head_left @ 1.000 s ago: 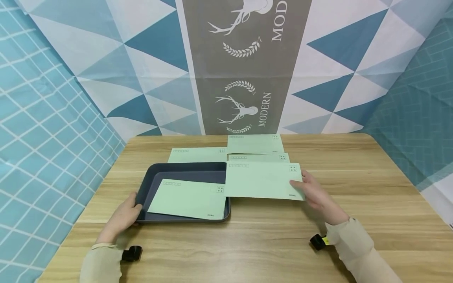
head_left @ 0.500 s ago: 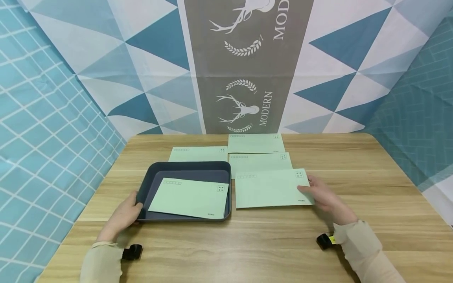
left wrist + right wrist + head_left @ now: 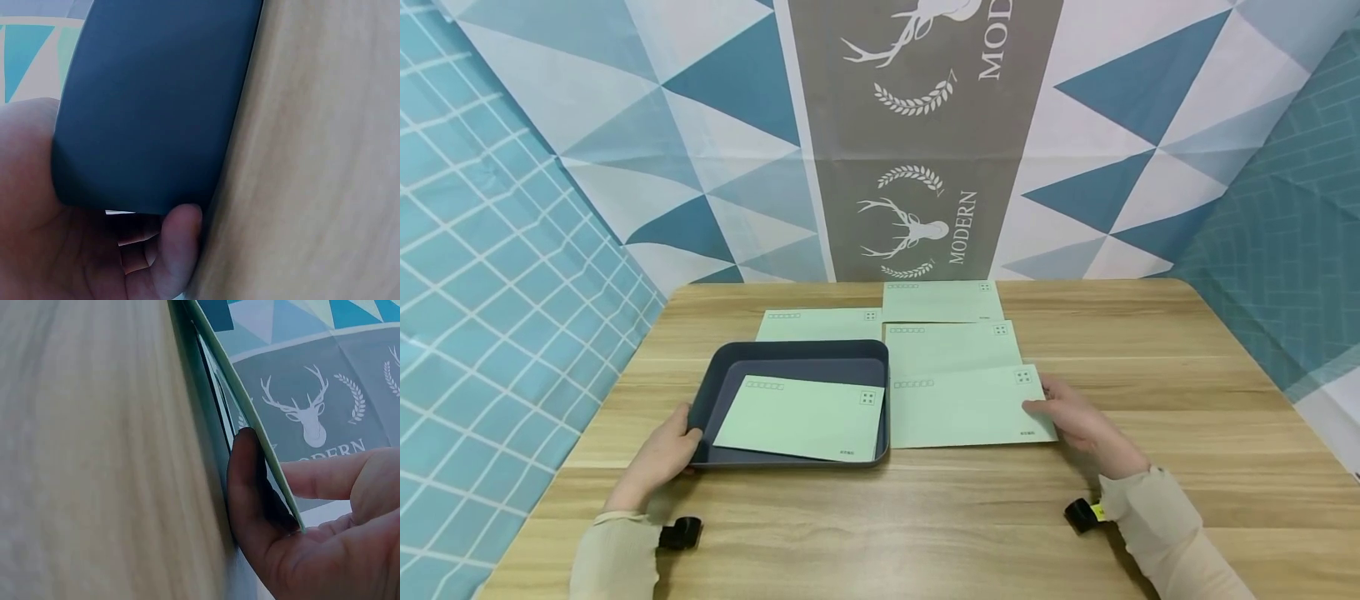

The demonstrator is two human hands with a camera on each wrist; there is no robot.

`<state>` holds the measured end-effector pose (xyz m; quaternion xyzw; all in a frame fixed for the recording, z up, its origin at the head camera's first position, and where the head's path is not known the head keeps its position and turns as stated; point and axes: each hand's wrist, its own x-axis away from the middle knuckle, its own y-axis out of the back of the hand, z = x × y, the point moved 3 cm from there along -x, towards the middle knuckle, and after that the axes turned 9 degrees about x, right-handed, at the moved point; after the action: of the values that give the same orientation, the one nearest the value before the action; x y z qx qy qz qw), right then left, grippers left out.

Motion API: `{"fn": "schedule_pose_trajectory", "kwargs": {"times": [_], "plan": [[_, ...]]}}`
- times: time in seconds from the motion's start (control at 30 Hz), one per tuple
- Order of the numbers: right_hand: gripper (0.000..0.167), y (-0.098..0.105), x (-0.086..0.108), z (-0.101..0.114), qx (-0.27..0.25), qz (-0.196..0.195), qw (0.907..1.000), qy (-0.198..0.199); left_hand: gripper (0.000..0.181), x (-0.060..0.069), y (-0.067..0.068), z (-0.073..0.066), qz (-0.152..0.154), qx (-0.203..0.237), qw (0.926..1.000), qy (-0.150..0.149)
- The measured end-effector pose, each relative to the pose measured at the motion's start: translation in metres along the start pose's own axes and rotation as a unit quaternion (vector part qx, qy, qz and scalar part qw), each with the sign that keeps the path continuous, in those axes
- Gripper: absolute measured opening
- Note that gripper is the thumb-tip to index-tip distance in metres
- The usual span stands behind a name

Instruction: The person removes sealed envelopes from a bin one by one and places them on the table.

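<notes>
With thumb over the rim and fingers beneath, my left hand (image 3: 658, 454) grips the left side of a dark grey tray (image 3: 808, 367). Its dark outer wall (image 3: 150, 112) fills much of the left wrist view. Inside the tray lies a pale green envelope (image 3: 797, 419), slightly tilted. To the right of the tray, my right hand (image 3: 1078, 423) pinches the right edge of another pale green envelope (image 3: 962, 412). In the right wrist view this envelope (image 3: 250, 419) appears edge-on between thumb and fingers, with the fingers underneath near the table.
Behind the held envelope lies another envelope (image 3: 951, 343), partly covered by it. One more envelope (image 3: 940, 302) lies near the table's back edge, and another envelope (image 3: 820, 323) is partly hidden behind the tray. The wooden table (image 3: 880, 533) meets patterned cloth walls.
The right hand has brought its envelope away from over the tray's right edge, toward the front, then slightly left to beside the tray. The left hand and tray have stayed in place.
</notes>
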<state>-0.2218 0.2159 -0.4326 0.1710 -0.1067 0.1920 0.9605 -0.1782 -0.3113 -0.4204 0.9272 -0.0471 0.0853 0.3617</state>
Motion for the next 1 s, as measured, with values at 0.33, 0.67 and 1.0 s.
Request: {"fn": "schedule_pose_trajectory", "kwargs": {"times": [0.33,0.67,1.0], "plan": [[0.059,-0.0072,0.0009,0.0023,0.029,-0.009,0.9995,-0.009,0.049,0.0012,-0.0005,-0.0021,0.0,0.001,1.0,-0.003],[0.056,-0.0082,0.0003,0.0003,0.03,-0.035,0.9986,-0.025,0.045,0.0016,-0.0002,-0.0029,-0.002,0.001,1.0,-0.002],[0.038,-0.0028,0.0045,0.0053,0.175,-0.09,0.9782,-0.067,0.052,0.0021,-0.0006,-0.0024,0.007,0.004,1.0,0.004]]}}
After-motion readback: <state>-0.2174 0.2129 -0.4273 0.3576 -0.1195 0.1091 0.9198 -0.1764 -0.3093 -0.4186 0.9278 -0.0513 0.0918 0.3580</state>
